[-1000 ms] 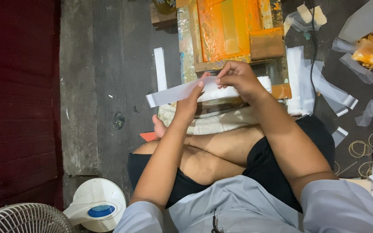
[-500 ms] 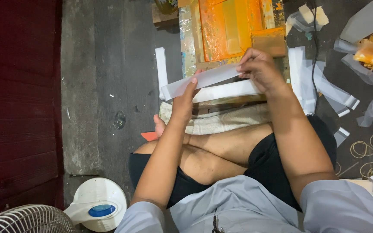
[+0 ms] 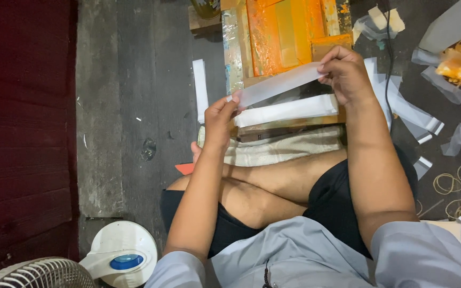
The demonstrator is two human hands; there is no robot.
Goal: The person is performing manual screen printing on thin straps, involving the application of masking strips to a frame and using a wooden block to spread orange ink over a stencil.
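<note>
Up close: two hands stretch a white strip over the orange frame

Down at floor level, a white fan base [image 3: 121,256] sits at the far left beside the dark concrete. Moving right, one loose white strip [image 3: 200,88] lies alone on the floor. Next comes the left hand [image 3: 221,118], fingers curled nearly shut, thumb and forefinger pinching the lower end of a long white paper strip [image 3: 278,84]. That strip runs slanting upward to the right, held in the air above a second white strip [image 3: 286,110] lying on a folded cloth [image 3: 289,145]. Behind both stands an orange-stained wooden frame [image 3: 286,32]. The right hand [image 3: 345,72] is likewise closed tight, fingertips gripping the strip's upper end. Further right, scattered plastic strips [image 3: 412,114] and rubber bands [image 3: 446,184] litter the floor.
</note>
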